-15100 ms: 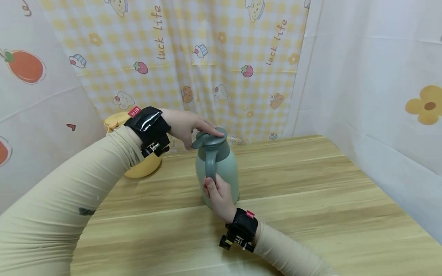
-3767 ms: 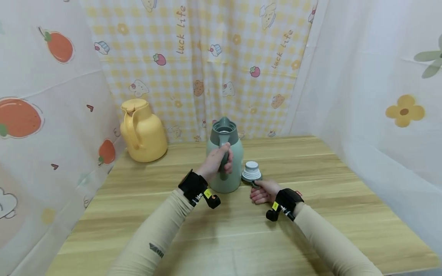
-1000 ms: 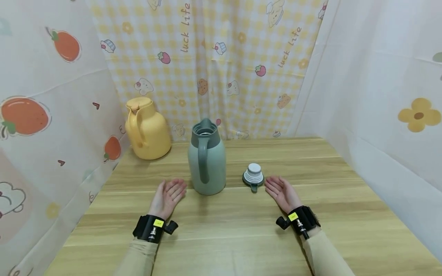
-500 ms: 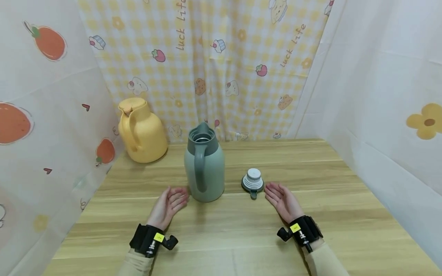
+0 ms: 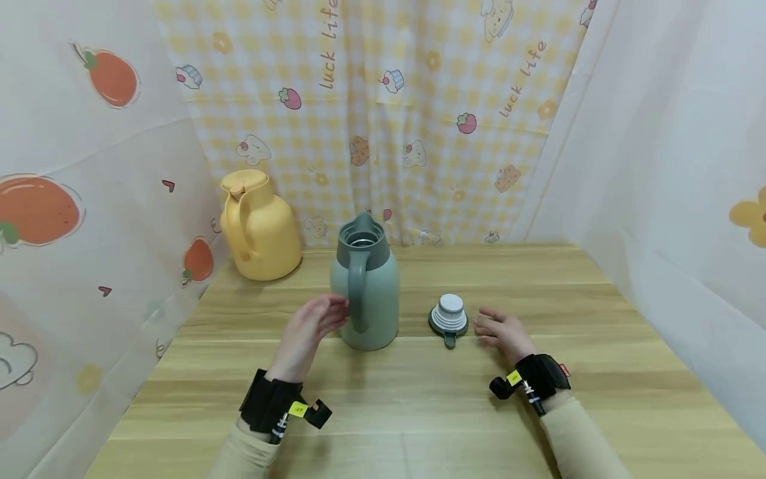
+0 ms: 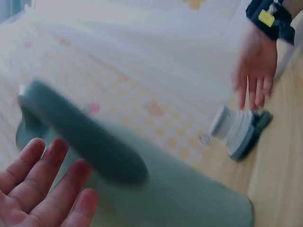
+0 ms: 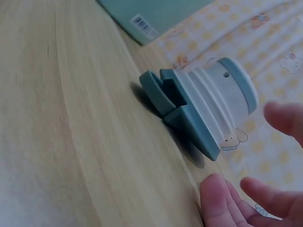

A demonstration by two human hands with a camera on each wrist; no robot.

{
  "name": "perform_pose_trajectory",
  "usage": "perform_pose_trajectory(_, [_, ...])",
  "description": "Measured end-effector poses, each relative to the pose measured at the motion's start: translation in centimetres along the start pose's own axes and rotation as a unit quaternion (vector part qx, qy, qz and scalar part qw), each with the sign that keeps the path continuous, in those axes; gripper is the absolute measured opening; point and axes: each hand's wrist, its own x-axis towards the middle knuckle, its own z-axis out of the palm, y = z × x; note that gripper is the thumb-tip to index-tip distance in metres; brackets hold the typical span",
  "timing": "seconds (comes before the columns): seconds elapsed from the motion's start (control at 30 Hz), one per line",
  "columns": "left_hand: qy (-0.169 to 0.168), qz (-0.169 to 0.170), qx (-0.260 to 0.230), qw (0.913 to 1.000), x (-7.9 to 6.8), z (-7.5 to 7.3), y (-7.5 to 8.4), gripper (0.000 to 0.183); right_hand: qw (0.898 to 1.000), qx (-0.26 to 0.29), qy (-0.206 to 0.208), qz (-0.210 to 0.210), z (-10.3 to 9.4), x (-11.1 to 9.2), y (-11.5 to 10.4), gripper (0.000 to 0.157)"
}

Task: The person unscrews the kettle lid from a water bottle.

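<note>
A pale green vacuum jug [image 5: 380,299] with a dark green-grey collar stands upright in mid-table, its mouth uncovered. My left hand [image 5: 302,336] is raised at its left side, fingertips close to the handle [image 5: 357,289]; the left wrist view shows those fingers [image 6: 52,182] spread and loosely bent, holding nothing. To the right of the jug its lid [image 5: 450,314] lies upside down, white ribbed stopper upward and green lever toward me. Just right of the lid hovers my right hand [image 5: 505,336], fingers apart around nothing. In the right wrist view, the fingertips [image 7: 215,194] are near the lid's rim.
A yellow jug [image 5: 269,236] with its lid on stands at the back left of the wooden table [image 5: 371,426]. Behind the table hangs a yellow checked curtain [image 5: 335,153], with white printed sheets at either side.
Earlier the lid was on the jug; later it lay upside down on the table. Since half a second ago, both palm-up hands have turned and lifted, the left toward the handle, the right beside the lid.
</note>
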Motion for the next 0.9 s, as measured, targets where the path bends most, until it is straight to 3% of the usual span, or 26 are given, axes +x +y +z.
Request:
perform_pose_trajectory(0.1, [-0.008, -0.012, 0.039, 0.9991, 1.2, 1.5, 1.3, 0.04, 0.998, -0.059, -0.029, 0.014, 0.1, 0.8, 0.0, 0.075])
perform_pose_trajectory(0.23, [-0.037, 0.009, 0.054, 0.9978, 3.1, 3.2, 2.3, 0.036, 0.992, -0.12, -0.037, 0.031, 0.1, 1.6, -0.2, 0.088])
perform_pose_trajectory(0.37, [-0.047, 0.028, 0.048, 0.9973, 4.3, 4.6, 2.4, 0.037, 0.984, -0.167, -0.048, 0.039, 0.3, 2.3, -0.3, 0.094])
perform_pose_trajectory(0.5, [-0.054, 0.031, 0.038, 0.9973, 4.6, 5.4, 1.7, 0.037, 0.981, -0.179, -0.066, 0.041, 0.7, 2.6, -0.2, 0.093])
perform_pose_trajectory(0.63, [-0.028, 0.043, 0.024, 0.9984, 4.1, 5.9, 0.8, 0.031, 0.981, -0.174, -0.08, 0.042, 1.0, 2.6, 0.1, 0.091])
perform_pose_trajectory(0.73, [0.012, 0.078, 0.033, 0.9963, 3.7, 6.3, 0.2, 0.031, 0.981, -0.171, -0.086, 0.042, 1.0, 2.6, 0.2, 0.091])
perform_pose_trajectory(0.9, [0.078, 0.169, 0.084, 0.9789, 3.5, 7.0, -0.6, 0.031, 0.981, -0.165, -0.094, 0.036, 0.9, 2.5, 0.2, 0.091])
